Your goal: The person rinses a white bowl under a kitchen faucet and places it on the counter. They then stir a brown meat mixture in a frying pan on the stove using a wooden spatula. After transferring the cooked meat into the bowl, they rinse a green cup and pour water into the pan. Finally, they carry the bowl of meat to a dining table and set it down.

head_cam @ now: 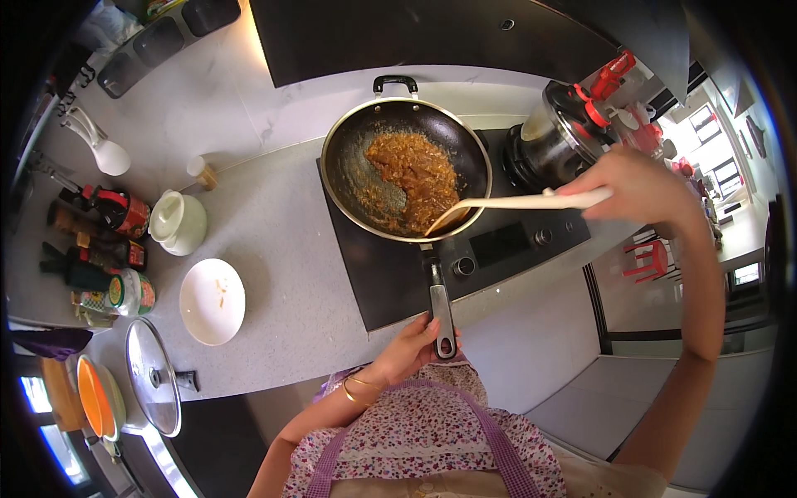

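A dark wok (358, 155) with a loop handle at its far rim stands on the black cooktop (367, 292). Brown, saucy chopped food (414, 171) lies in the wok, mostly from the middle towards the near side. My left hand (414, 342) grips the wok's long handle (441, 311) close to its end. In my right hand (635, 187), slightly blurred, is a pale spatula (517, 202). It reaches leftward over the wok's near right rim, its blade down against the food and the inner wall.
A pressure cooker (554, 143) stands at the cooktop's right. On the counter at left are a white bowl (212, 305) with food traces, a lidded ceramic pot (179, 224), several bottles and jars (131, 292), and a glass lid (149, 380). A range hood (436, 37) overhangs the back.
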